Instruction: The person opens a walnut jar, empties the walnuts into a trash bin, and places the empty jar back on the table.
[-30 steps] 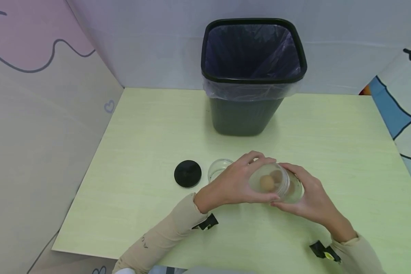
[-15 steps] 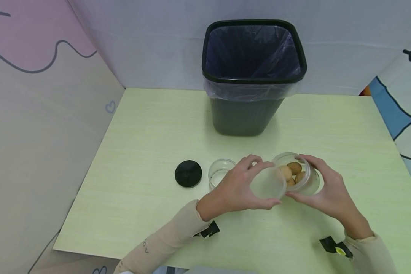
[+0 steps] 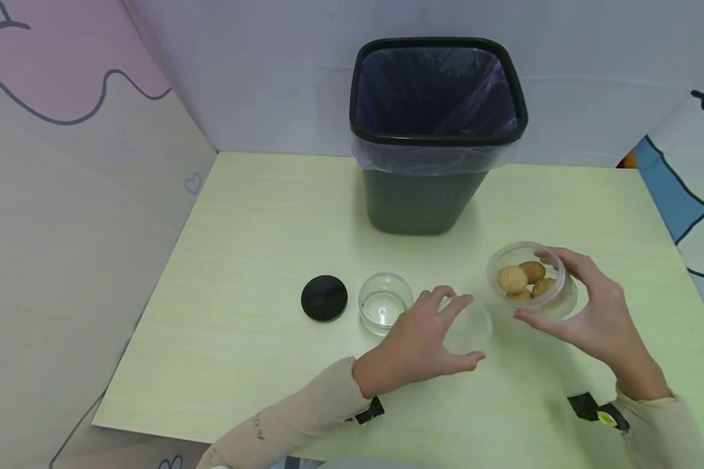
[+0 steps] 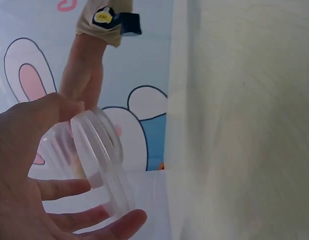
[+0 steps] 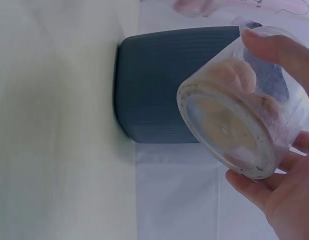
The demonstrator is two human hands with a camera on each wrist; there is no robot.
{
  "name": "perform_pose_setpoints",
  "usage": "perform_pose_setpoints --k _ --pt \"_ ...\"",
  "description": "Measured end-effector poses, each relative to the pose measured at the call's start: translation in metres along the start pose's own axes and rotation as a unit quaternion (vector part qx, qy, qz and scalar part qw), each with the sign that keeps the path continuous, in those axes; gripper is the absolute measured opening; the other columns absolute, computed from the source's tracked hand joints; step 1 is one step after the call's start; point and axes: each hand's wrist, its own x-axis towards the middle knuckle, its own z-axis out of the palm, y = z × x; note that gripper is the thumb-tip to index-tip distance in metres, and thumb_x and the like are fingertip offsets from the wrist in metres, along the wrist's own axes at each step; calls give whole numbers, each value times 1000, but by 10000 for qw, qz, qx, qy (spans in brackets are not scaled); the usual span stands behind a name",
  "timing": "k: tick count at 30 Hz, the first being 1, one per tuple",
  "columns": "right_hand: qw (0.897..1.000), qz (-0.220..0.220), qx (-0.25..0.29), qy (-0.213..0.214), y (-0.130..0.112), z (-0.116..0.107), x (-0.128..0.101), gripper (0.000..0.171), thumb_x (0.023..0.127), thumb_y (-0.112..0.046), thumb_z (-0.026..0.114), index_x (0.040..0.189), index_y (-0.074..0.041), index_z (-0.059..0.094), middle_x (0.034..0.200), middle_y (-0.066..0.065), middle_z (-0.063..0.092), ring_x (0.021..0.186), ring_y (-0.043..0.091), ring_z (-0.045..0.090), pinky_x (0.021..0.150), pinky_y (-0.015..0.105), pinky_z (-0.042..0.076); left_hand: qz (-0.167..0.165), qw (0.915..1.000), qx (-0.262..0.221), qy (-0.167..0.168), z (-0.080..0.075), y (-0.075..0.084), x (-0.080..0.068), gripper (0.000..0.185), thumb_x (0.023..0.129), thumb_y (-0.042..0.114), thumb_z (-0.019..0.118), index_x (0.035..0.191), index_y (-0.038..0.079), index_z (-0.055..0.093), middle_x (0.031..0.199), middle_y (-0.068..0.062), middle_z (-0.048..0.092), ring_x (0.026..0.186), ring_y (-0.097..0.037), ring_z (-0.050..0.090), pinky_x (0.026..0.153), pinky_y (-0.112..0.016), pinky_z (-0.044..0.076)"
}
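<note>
- Both arms wear long, light tan sleeves.
- The left sleeve (image 3: 287, 420) has small dark letters on it.
- Each wrist has a small black tag (image 3: 589, 407).
- The right tag has a yellow dot.
- The hands are bare.

Brown walnuts (image 3: 523, 279), clear jar (image 3: 554, 301), black lid (image 3: 324, 298), dark bin (image 3: 437, 130), pale green table (image 3: 258, 247).
</note>
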Motion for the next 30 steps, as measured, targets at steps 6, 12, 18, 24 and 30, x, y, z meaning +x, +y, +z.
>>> perform_pose_setpoints --k 6,12,18,24,30 --pt "9998 -157 -105 106 -7 -10 11 110 35 2 94 135 -12 51 127 -8 53 115 -6 45 92 9 31 163 9951 836 -507 29 -2 -2 69 78 56 65 133 18 51 123 -7 50 93 -19 51 56 -16 43" --pt "9986 -483 -110 192 -16 -22 26 110 31 4 93 133 -8 53 126 -1 56 116 -1 47 93 11 32 62 9871 1331 -890 52 -9 -6 64 78 54 67 130 19 52 118 -4 50 89 -18 49 59 -18 39" --pt "9974 -672 -142 196 -21 -29 36 110 31 2 94 133 -8 53 124 10 59 114 1 49 93 12 33 205 9795 1658 -1125 59 -8 -4 61 80 52 66 130 21 50 120 -5 47 104 -19 46 75 -26 42" --pt "9957 -871 -259 202 -28 -32 45 111 30 0 94 133 -8 53 122 10 59 112 1 50 92 12 34 178 9928 510 -1065 43 0 -5 59 83 48 66 134 21 49 136 -7 41 122 -18 42 87 -23 44" --pt "9945 -982 -270 243 -30 -35 54 111 28 4 93 131 -4 54 120 8 60 112 0 49 92 11 34 124 9905 -1315 -378 -6 7 0 43 88 34 65 127 20 55 127 4 47 113 -5 46 79 -9 40"
